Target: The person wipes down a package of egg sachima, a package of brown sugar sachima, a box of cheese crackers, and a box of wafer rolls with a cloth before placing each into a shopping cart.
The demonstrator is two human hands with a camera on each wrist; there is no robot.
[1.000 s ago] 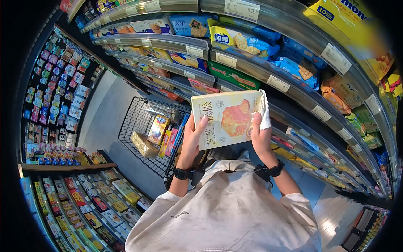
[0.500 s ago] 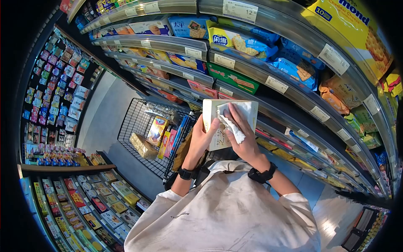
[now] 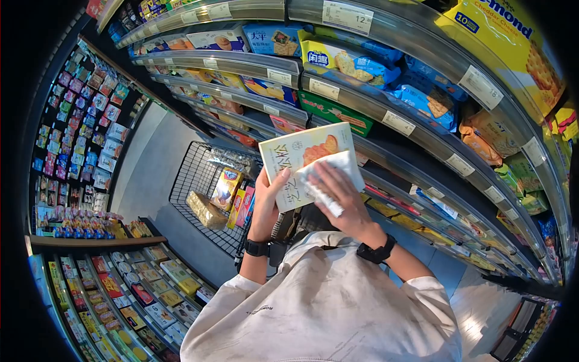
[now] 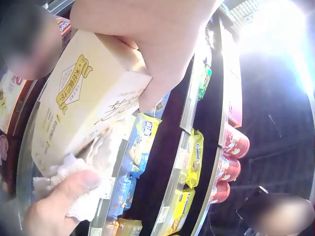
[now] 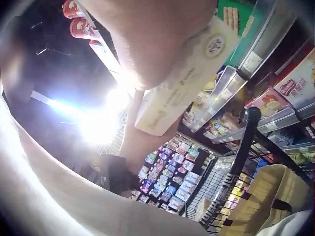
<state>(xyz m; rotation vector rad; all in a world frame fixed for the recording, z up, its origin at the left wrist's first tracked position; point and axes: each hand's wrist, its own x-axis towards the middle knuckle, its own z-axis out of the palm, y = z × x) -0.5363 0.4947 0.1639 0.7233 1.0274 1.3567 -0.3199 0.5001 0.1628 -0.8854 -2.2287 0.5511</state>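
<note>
In the head view a pale yellow food box [image 3: 310,145] with printed characters and a baked-snack picture is held up before the chest, tilted. My left hand [image 3: 263,202] grips its left edge, thumb on the front face. My right hand [image 3: 350,205] holds a bunched white cloth [image 3: 342,161] against the front, covering part of the picture. The left wrist view shows the box's side panel [image 4: 74,98] and a thumb [image 4: 74,189] lying over the cloth at its edge. In the right wrist view the right hand [image 5: 142,44] overlaps the box [image 5: 172,101].
Shelves of snack packs with price tags curve close in front and to the right, with blue cracker bags [image 3: 425,102] on them. A black wire cart [image 3: 199,169] with several packages stands at the left. Low shelves [image 3: 139,295] fill the lower left.
The right hand has moved the cloth from the box's right edge onto its front face. The box turned in the left hand's grip and now tilts, its picture partly showing again.
</note>
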